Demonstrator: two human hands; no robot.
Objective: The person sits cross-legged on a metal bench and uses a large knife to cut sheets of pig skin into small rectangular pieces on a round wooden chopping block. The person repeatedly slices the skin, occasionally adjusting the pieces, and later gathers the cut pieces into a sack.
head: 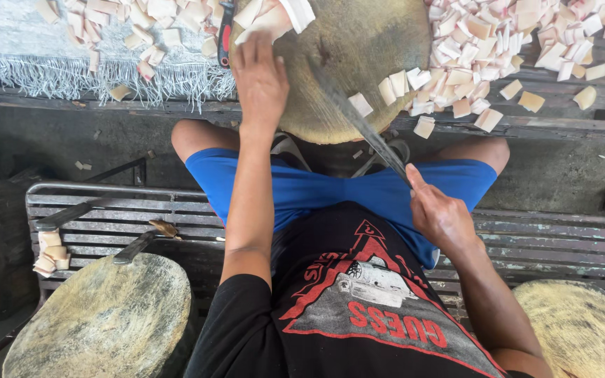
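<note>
The left hand (pixel 260 80) is laid flat and open on the round chopping block (pixel 358 49), touching pale cut strips (pixel 274 17). A long knife (pixel 358 119) is gripped firmly by the closed right hand (pixel 442 217), its blade held across the block's near edge.

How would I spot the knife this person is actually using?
Find the round wooden chopping block at top centre, ringed by pale cut pieces. The long knife slants across its lower right edge, its handle in the right hand. A second knife lies unheld on another block, lower left.
</note>
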